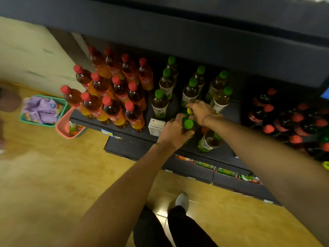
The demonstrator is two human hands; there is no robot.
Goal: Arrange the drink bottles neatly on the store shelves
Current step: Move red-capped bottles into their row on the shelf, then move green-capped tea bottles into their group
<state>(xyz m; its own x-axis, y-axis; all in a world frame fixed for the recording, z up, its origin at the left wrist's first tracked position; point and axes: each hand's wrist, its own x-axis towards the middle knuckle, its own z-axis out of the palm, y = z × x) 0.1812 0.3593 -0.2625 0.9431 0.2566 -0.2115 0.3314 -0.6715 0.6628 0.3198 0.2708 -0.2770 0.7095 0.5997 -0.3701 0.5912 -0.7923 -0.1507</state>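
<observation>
My left hand [175,132] grips a green-capped tea bottle [188,124] near the front of the dark shelf [229,114]. Just behind it, my right hand [202,112] curls over another bottle with a yellow-green cap [189,110]. Several green-capped tea bottles [160,102] stand upright in rows behind my hands. One green-capped bottle [210,140] lies on its side at the shelf's front edge, to the right of my left hand. Several red-capped orange drink bottles [115,107] fill the shelf's left part.
Dark cola bottles with red caps [284,120] crowd the right end. A small white carton [156,127] stands beside my left hand. A pink basket [66,124] and a green basket [42,109] sit on the floor at left. An upper shelf [195,32] overhangs.
</observation>
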